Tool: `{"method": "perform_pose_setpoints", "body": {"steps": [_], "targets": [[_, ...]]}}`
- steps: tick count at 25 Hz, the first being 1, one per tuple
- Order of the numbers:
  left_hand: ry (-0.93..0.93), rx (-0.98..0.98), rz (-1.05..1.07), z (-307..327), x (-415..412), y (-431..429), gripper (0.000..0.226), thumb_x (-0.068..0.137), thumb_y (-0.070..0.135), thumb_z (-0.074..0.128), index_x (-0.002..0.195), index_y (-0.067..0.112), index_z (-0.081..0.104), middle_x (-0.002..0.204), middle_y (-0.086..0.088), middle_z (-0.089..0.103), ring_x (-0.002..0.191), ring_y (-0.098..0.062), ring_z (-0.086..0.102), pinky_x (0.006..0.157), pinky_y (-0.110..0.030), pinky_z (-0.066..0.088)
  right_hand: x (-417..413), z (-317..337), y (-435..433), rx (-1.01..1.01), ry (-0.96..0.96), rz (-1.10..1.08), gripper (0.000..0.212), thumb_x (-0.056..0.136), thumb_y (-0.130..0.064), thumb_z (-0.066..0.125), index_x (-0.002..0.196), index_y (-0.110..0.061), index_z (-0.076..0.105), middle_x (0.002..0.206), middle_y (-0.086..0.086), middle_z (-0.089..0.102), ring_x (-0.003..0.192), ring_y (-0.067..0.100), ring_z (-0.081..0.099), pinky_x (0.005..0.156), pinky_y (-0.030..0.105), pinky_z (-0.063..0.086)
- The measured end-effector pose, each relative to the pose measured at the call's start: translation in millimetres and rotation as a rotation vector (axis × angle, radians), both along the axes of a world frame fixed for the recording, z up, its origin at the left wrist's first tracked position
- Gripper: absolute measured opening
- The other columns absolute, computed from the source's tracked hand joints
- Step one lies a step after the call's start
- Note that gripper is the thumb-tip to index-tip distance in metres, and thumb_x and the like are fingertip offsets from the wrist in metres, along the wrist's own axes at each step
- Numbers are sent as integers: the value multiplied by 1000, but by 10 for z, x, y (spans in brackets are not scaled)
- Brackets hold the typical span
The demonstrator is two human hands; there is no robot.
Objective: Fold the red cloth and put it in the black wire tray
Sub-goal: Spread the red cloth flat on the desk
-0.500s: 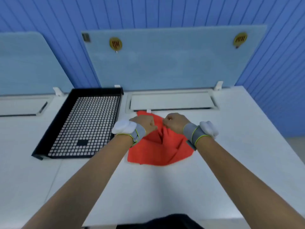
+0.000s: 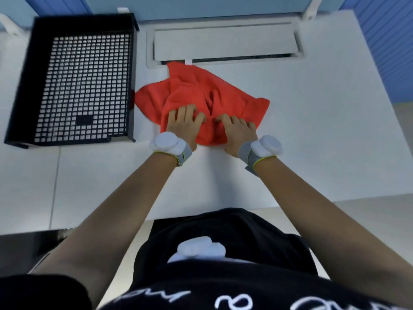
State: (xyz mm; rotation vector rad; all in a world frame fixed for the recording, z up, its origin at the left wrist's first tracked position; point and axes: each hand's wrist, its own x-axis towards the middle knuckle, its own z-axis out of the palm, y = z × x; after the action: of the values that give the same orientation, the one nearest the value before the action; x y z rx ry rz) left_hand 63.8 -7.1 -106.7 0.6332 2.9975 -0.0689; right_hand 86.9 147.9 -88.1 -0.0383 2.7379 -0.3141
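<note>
The red cloth [image 2: 196, 90] lies crumpled on the white desk, its far corner touching the cable flap. My left hand [image 2: 182, 124] and my right hand [image 2: 238, 130] rest side by side on its near edge, fingers curled into the fabric and gripping it. The black wire tray [image 2: 22, 86] sits empty to the left, its right wall almost touching the cloth's left corner.
A grey cable flap [image 2: 223, 41] is recessed in the white desk [image 2: 324, 130] behind the cloth. White clips hold the panel at the back edge. The desk's near edge runs just below my forearms; my black shirt fills the bottom.
The camera has tilted down. Both hands have pulled toward me to the cloth's near edge, and the cloth is spread out wider and lies flatter than before.
</note>
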Motion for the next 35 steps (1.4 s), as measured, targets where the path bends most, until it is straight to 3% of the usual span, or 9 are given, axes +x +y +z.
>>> {"method": "perform_pose_setpoints", "body": {"steps": [2,7,11,16,19,24,28,31,35], "targets": [[24,55,38,1,-117,-41,42,73,9,36,110,17,57,120,-12,55,105,-32,52,82,-44,39,-109,60,-11,30,46,9,52,75,-10,58,125,-17,44,118,12,62,112,32,55,98,39,32],[-110,26,43,69,-227,-135,75,63,16,65,135,22,43,143,-11,41,128,-30,41,101,-43,30,-389,353,-92,-117,81,23,46,88,-26,51,131,-9,44,126,21,52,112,39,53,92,40,43],[-121,165,232,371,-590,-274,58,81,14,52,138,20,42,143,-9,47,130,-31,43,102,-45,34,-665,620,-15,-215,222,-65,36,92,-23,40,125,-11,50,124,20,45,102,41,55,85,42,46],[-209,100,169,1107,-1392,-198,22,91,9,43,102,23,57,126,-16,62,115,-30,59,78,-30,40,-1334,1076,56,59,282,-37,39,88,-9,36,121,-17,56,125,15,55,118,36,48,94,44,41],[-210,19,293,1657,-1847,-92,27,91,4,46,108,15,62,126,-19,62,116,-33,59,79,-32,42,-1761,1536,131,236,354,-105,39,86,-10,38,115,-22,61,121,10,62,117,32,53,100,43,35],[360,147,288,2752,-2190,-106,35,84,3,46,104,18,70,109,-10,70,106,-33,63,88,-38,47,-2022,2452,238,198,758,-263,36,80,-2,41,99,-19,67,103,11,69,103,32,59,95,43,33],[706,259,256,2866,-1795,-68,36,87,4,41,105,19,69,107,-13,66,108,-35,53,90,-46,37,-1642,2534,243,117,1034,-290,35,79,-3,43,99,-16,69,99,14,70,105,34,56,99,43,32],[537,235,304,2276,-1450,-174,31,87,8,42,105,14,67,110,-15,63,113,-34,49,94,-44,33,-1267,2056,285,117,897,-232,32,78,-5,48,100,-16,68,99,14,71,101,34,59,94,38,36],[222,41,328,1319,-921,-293,34,76,22,53,108,14,62,114,-11,59,113,-30,46,94,-41,32,-710,1098,326,156,398,-206,29,83,-10,50,105,-16,68,107,13,71,103,33,64,91,35,47]]}}
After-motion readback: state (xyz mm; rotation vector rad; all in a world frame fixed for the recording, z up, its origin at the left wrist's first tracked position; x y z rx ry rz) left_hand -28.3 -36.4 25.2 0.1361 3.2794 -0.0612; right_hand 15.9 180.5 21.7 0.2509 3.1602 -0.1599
